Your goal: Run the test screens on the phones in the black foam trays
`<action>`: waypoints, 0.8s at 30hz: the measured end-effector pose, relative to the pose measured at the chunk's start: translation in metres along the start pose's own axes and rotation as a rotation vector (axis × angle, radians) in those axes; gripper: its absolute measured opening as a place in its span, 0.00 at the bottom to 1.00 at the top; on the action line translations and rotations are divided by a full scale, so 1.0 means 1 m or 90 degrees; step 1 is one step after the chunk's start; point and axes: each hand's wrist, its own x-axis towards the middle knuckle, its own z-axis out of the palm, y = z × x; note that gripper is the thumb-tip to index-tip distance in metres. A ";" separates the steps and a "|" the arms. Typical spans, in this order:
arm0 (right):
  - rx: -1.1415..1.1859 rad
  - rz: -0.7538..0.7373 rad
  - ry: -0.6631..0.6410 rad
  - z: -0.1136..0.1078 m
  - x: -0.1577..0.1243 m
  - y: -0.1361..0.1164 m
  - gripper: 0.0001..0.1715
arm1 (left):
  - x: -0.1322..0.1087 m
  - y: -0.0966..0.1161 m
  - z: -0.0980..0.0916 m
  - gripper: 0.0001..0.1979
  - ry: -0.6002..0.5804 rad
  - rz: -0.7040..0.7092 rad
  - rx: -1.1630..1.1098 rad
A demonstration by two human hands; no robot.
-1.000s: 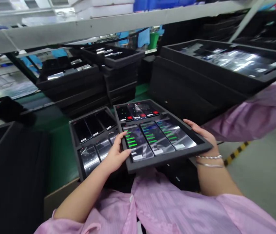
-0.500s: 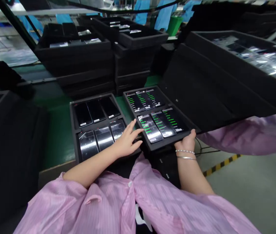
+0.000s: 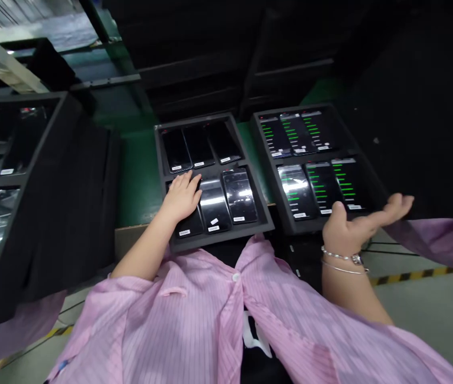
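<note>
My left hand (image 3: 181,198) lies over the near-left phone (image 3: 188,226) in the middle black tray (image 3: 226,233), its fingers loosely spread and covering the upper part of that phone. Two more phones with dark, glossy screens, one of them a phone (image 3: 215,205) with a loose white sticker, lie beside it, and a row of dark phones (image 3: 200,146) fills the tray's far half. At the near-right corner of the right black tray (image 3: 302,228), my right hand (image 3: 350,226) is open, thumb up and fingers stretched rightward. That tray's phones (image 3: 322,186) show green lines on their screens.
On the left stands a tall black stack topped by a tray (image 3: 36,181) of phones. A dark wall-like stack (image 3: 422,133) rises at the right. The green bench top (image 3: 140,181) shows between the trays. Yellow-black floor tape (image 3: 414,276) runs behind my right arm.
The view has turned down and left. My left hand has moved from between the trays onto the middle tray's near-left phone. My right hand has let go of the right tray's corner.
</note>
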 end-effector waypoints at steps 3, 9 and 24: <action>0.118 -0.121 -0.174 0.010 -0.001 -0.052 0.38 | -0.002 -0.002 0.001 0.32 0.029 0.034 -0.045; -0.049 -0.197 -0.633 0.044 -0.013 -0.120 0.48 | -0.005 0.000 0.000 0.43 0.011 0.037 -0.096; -0.117 -0.194 -0.542 0.073 -0.041 -0.122 0.54 | 0.017 0.071 0.032 0.32 -0.012 0.149 -0.063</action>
